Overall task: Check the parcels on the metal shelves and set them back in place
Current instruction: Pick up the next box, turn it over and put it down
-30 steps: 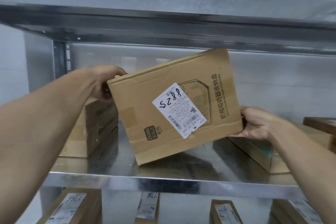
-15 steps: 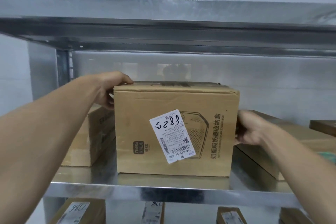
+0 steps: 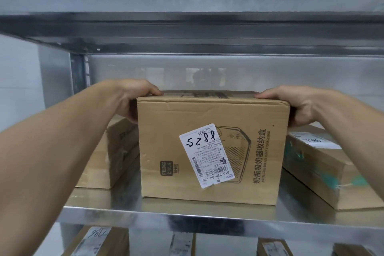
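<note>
A brown cardboard parcel (image 3: pixel 174 131) stands upright on the metal shelf (image 3: pixel 187 217), near its front edge. A white shipping label (image 3: pixel 204 155) with a handwritten number is stuck askew on its front face. My left hand (image 3: pixel 133 100) grips the parcel's upper left corner, thumb on the top and fingers down the side. At the upper right corner my right hand (image 3: pixel 299 108) holds it the same way.
A flat carton (image 3: pixel 116 151) lies left of the parcel and another carton (image 3: pixel 318 168) with green tape lies to its right. The shelf above (image 3: pixel 187 27) hangs close over the parcel. Several labelled parcels (image 3: pixel 97 241) stand on the shelf below.
The parcel was tilted in the air a second ago; it now stands flat on the shelf. My right hand has moved up from the parcel's right side to its top right corner.
</note>
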Available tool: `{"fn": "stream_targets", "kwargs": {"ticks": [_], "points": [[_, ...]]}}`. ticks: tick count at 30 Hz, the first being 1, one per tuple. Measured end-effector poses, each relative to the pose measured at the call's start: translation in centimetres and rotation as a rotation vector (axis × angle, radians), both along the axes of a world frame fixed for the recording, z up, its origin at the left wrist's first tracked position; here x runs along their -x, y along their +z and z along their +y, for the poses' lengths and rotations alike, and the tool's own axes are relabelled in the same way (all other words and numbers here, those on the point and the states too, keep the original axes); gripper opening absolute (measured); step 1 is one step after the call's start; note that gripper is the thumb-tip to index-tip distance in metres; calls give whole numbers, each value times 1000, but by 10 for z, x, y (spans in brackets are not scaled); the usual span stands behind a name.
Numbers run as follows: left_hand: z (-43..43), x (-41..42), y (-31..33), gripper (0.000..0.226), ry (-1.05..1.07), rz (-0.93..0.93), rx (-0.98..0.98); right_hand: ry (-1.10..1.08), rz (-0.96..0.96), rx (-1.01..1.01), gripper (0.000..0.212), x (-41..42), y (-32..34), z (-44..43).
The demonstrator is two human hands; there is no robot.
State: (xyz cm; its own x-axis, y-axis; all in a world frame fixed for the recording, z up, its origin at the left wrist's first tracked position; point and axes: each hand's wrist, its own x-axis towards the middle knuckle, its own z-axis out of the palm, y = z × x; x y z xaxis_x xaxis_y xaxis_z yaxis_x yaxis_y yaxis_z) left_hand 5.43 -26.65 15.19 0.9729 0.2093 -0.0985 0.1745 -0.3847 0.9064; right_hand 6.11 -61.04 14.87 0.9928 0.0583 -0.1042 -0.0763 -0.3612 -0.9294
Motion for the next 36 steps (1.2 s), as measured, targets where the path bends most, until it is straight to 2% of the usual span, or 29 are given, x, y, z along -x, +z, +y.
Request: {"fn": "stream_targets", "kwargs": {"ticks": [7, 12, 16, 22, 24, 28, 30, 33, 36], "points": [[1, -6, 3, 26, -24, 26, -35, 18, -23, 88, 26, -1, 2, 0], [-3, -2, 0, 25, 3, 2, -2, -6, -36, 71, 29, -3, -1, -2], [-4, 5, -8, 22, 17, -58, 189, -19, -34, 14, 26, -4, -5, -6], [5, 6, -54, 38, 27, -162, 538, -57, -42, -34, 23, 4, -3, -7], [6, 2, -77, 37, 82, -182, 597, -51, -43, -25, 22, 6, -1, -4], [11, -4, -128, 31, 178, -102, 667, -60, -42, -55, 26, 5, -3, -7], [13, -3, -149, 28, 207, -43, 657, -59, -37, -66, 27, 5, -4, -9], [11, 7, -163, 47, 198, 87, 535, -70, -49, -64, 27, 6, -3, -9], [3, 18, -156, 56, 96, 140, 449, -58, -67, -53, 30, 6, -1, -9]]}}
